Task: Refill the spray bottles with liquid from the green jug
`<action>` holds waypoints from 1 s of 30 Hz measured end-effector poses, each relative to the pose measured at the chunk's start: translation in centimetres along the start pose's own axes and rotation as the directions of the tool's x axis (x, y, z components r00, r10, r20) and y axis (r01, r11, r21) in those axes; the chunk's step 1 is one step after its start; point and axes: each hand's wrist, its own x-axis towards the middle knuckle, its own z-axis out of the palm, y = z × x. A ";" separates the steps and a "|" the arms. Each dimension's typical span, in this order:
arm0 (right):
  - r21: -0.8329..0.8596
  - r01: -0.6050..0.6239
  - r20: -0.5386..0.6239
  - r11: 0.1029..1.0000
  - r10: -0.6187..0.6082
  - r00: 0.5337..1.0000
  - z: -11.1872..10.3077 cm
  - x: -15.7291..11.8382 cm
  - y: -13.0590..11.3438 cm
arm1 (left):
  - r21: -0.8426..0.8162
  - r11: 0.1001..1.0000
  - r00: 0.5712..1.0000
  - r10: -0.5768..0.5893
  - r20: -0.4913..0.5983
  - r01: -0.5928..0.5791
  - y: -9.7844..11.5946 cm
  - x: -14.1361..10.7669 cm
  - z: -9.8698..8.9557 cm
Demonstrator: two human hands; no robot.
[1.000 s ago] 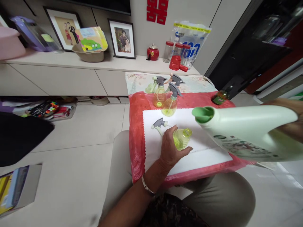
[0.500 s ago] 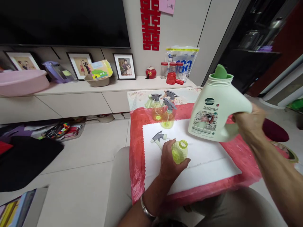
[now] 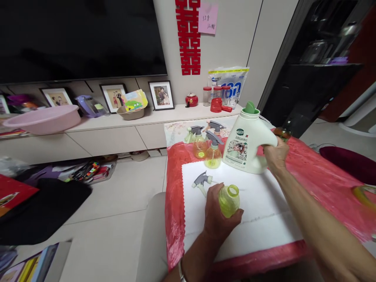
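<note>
My left hand (image 3: 219, 213) is wrapped round a yellow-green spray bottle (image 3: 229, 200) with its neck bare, tilted a little over the white cloth (image 3: 261, 229). My right hand (image 3: 276, 153) grips the handle of a large pale green detergent jug (image 3: 248, 143). A darker green spout shows in the jug's mouth. Beside my left hand lies a grey spray head (image 3: 202, 179) on the cloth. Two yellow spray bottles with grey heads, one nearer (image 3: 213, 154) and one farther (image 3: 200, 145), stand left of the jug. Another grey spray head (image 3: 216, 126) shows behind them.
Red plastic sheeting (image 3: 317, 180) covers the table under the cloth. Behind it a long white cabinet (image 3: 108, 137) carries a pink basin (image 3: 44, 119), picture frames and jars with red lids (image 3: 217, 93). A dark bottle (image 3: 283, 134) stands right of the jug. A roll of tape (image 3: 362, 196) lies at the right.
The jug in my right hand has come down and left, towards the back of the cloth beside the spray bottles. My left hand still holds the open bottle. The view has shifted slightly.
</note>
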 end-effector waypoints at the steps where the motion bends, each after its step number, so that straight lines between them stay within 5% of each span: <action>1: -0.024 0.002 0.032 1.000 -0.001 0.999 -0.2 -0.1 -0.1 | 0.000 1.000 1.000 -0.003 0.005 0.003 0.1 0.0 0.0; 6: -0.179 0.082 0.202 0.980 -0.045 0.978 -3.9 -1.5 -0.6 | 0.011 0.999 0.998 -0.038 0.050 0.037 0.8 0.4 -0.5; 10: -0.270 0.188 0.115 0.944 -0.162 0.980 -7.0 -5.2 -0.2 | 0.006 1.000 0.998 -0.023 0.052 0.023 1.0 0.5 -0.6; 11: -0.264 0.230 0.173 0.937 -0.189 0.967 -7.4 -6.4 0.1 | 0.006 1.000 0.999 -0.014 0.049 0.013 0.9 0.5 -0.6; 13: -0.220 0.321 0.378 0.921 -0.222 0.899 -7.2 -8.8 0.4 | 0.008 1.000 0.999 0.003 0.040 -0.003 0.9 0.4 -0.5; 16: -0.121 0.454 0.680 0.883 -0.260 0.686 -5.7 -11.7 0.4 | 0.008 1.000 0.999 0.019 0.031 -0.019 0.9 0.4 -0.4; 19: -0.086 0.552 0.827 0.830 -0.249 0.504 -4.1 -13.6 -0.3 | 0.010 0.999 0.999 0.046 0.021 -0.046 0.9 0.4 -0.4; 21: -0.128 0.589 0.862 0.798 -0.204 0.464 -3.3 -14.3 -0.9 | 0.021 0.997 0.997 0.073 0.007 -0.073 0.9 0.4 -0.4; 26: -0.273 0.628 0.880 0.729 -0.075 0.469 -2.3 -15.2 -2.2 | 0.043 0.994 0.995 0.099 0.005 -0.099 0.8 0.4 -0.3; 30: -0.311 0.662 0.904 0.682 -0.002 0.427 -1.7 -15.4 -2.8 | 0.051 0.994 0.995 0.095 0.004 -0.095 0.5 0.3 -0.2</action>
